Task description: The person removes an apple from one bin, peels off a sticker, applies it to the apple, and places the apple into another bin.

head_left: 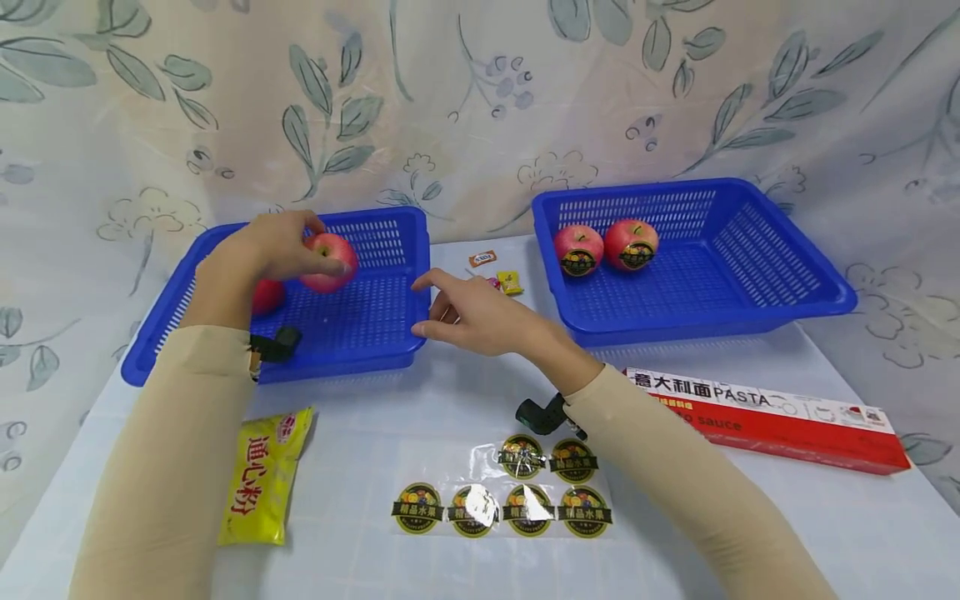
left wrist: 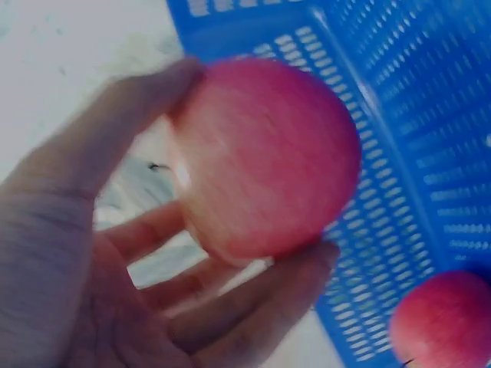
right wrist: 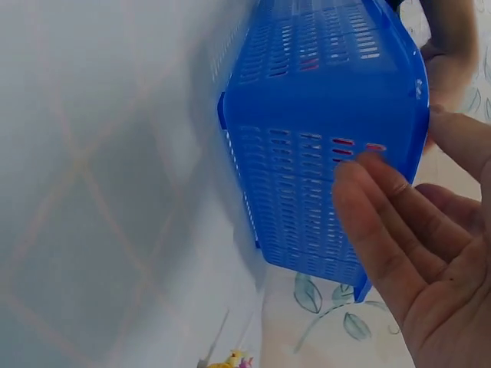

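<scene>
Your left hand has its grip curled round an apple lifted over the left basket, while your right hand, fingers spread, rests at that basket's corner, seemingly to steady it.

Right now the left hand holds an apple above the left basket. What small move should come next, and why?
Probably lift the apple clear of the left basket and bring it toward the sticker sheet. The left hand grips it, it shows no sticker, and both apples in the right basket carry one. The right hand, open by the basket's rim, is free to peel one.
</scene>
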`<state>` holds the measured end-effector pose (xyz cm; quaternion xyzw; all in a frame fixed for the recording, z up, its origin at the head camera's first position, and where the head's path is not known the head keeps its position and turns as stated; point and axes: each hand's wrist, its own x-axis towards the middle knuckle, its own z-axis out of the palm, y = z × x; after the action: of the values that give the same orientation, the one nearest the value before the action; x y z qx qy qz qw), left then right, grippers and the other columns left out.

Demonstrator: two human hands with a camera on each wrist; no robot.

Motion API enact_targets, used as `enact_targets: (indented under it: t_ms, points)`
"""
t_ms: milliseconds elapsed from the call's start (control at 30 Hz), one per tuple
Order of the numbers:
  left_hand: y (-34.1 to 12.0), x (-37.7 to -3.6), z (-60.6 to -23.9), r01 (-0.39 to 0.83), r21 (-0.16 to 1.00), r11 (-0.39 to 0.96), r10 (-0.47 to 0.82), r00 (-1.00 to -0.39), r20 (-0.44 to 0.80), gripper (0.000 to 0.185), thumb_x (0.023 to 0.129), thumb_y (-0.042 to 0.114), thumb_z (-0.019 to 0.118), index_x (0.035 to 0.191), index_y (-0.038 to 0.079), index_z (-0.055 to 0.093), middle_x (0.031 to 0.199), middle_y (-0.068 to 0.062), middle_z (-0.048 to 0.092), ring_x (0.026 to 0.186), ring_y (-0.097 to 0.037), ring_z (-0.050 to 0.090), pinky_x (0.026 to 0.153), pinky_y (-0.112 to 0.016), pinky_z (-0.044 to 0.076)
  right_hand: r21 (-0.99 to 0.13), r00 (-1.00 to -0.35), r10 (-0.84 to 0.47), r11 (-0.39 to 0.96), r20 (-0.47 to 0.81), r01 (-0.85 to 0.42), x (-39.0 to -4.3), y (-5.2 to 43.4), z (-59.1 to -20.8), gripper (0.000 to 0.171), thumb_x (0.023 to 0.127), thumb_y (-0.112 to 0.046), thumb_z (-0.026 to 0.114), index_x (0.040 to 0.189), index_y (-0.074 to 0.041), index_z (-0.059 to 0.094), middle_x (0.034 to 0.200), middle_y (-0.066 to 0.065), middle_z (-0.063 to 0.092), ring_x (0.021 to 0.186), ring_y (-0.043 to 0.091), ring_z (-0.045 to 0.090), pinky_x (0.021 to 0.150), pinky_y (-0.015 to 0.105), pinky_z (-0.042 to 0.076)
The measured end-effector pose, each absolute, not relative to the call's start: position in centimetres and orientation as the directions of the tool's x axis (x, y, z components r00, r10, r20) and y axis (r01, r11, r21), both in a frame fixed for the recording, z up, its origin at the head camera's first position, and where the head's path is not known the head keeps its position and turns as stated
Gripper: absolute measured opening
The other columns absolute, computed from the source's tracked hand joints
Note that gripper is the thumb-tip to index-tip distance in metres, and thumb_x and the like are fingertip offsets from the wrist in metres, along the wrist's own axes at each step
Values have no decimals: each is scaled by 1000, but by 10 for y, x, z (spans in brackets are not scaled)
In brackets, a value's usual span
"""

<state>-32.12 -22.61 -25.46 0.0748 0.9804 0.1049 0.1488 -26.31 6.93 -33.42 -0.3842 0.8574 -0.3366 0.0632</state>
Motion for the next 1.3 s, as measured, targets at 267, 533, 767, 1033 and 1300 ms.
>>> enact_targets:
  t_ms: [267, 533, 767, 1033, 1300]
  points:
    - [-199, -285, -255, 266, 327, 907, 314, -944, -101, 94, 82, 60, 79, 153, 13, 40, 139, -19, 56, 122, -40, 55, 99, -62, 51, -580, -709, -674, 500, 206, -643, -255, 76, -327, 40, 105, -31, 60, 134, -6, 50, 104, 2, 69, 89, 16, 68, 77, 28, 57]
    - [-173, -255, -262, 396, 430, 812, 420, -906, 41, 87, 80, 52, 83, 146, 12, 44, 140, -12, 58, 116, -30, 63, 94, -51, 58, -610, -717, -631, 453, 296, -650, -247, 96, -321, 50, 102, -31, 65, 140, -5, 47, 131, 9, 59, 108, 16, 67, 83, 26, 59]
    - [-148, -240, -270, 493, 550, 674, 536, -839, 95, 75, 77, 40, 89, 137, 13, 52, 127, -3, 65, 109, -19, 65, 88, -42, 61, -637, -686, -653, 386, 322, -667, -235, 115, -322, 61, 98, -35, 71, 146, -10, 43, 143, 4, 50, 119, 15, 61, 90, 28, 59]
    - [-127, -226, -281, 559, 630, 538, 635, -761, 133, 73, 80, 39, 88, 139, 12, 54, 127, 1, 62, 107, -17, 67, 89, -36, 61, -618, -680, -645, 388, 348, -684, -217, 137, -326, 70, 95, -32, 75, 150, -8, 39, 145, 5, 50, 118, 15, 63, 90, 25, 58]
    - [-111, -207, -303, 572, 680, 458, 682, -717, 144, 83, 81, 26, 90, 150, 9, 47, 141, -1, 59, 114, -16, 67, 92, -35, 60, -665, -702, -676, 421, 224, -617, -201, 167, -336, 70, 96, -28, 74, 155, -18, 37, 144, -1, 53, 125, 17, 63, 95, 32, 58]
